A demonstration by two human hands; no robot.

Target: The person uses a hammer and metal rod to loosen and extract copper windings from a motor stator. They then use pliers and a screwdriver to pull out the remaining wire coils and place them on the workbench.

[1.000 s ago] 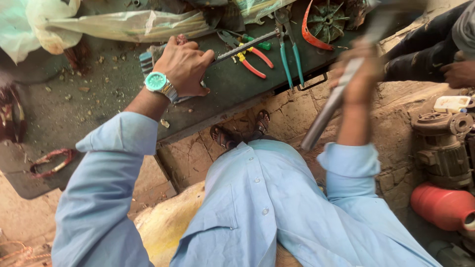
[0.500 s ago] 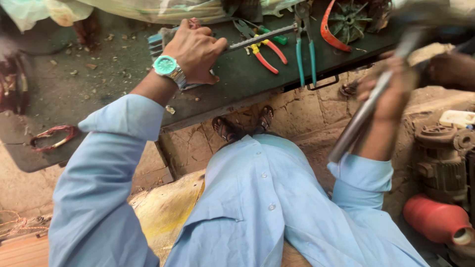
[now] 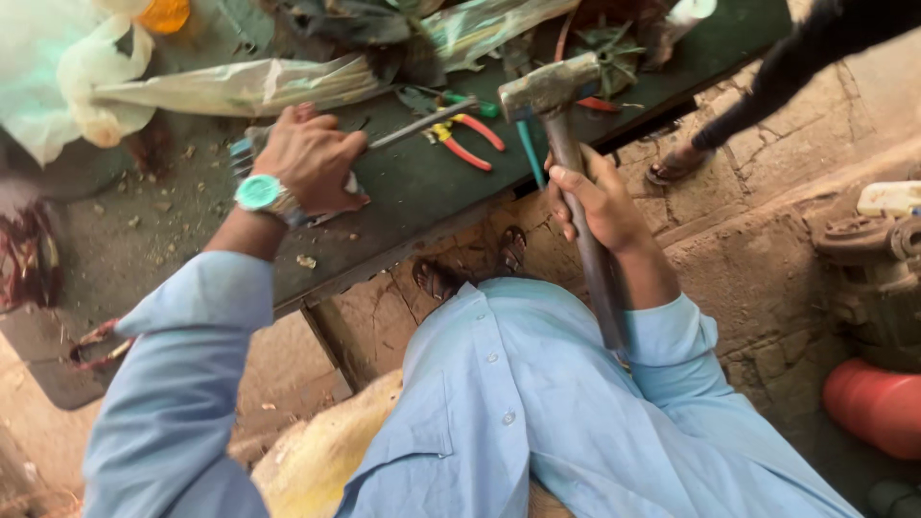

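Across the dark green desk, dusty and littered with crumbs, the left hand is curled down on a small pale object (mostly hidden under the palm, so I cannot tell what it is) and closes on the near end of a thin metal rod, which runs away to the right toward the tools. A turquoise watch sits on that wrist, above a light blue sleeve. The right hand is wrapped tightly round the handle of a hammer, fingers folded over the shaft partway up; the worn steel head hangs above the desk's front edge, just right of the rod's far tip and not touching it as far as I can see, while the handle slants down past the wrist toward the lap. Beside the hammer head lie orange pliers and teal pliers, close together on the desk. Further back, crumpled plastic bags are heaped along the far side. Below the desk edge, sandals rest on the cracked stone floor. To the right stand a red cylinder and, higher up, another person's dark sleeve.
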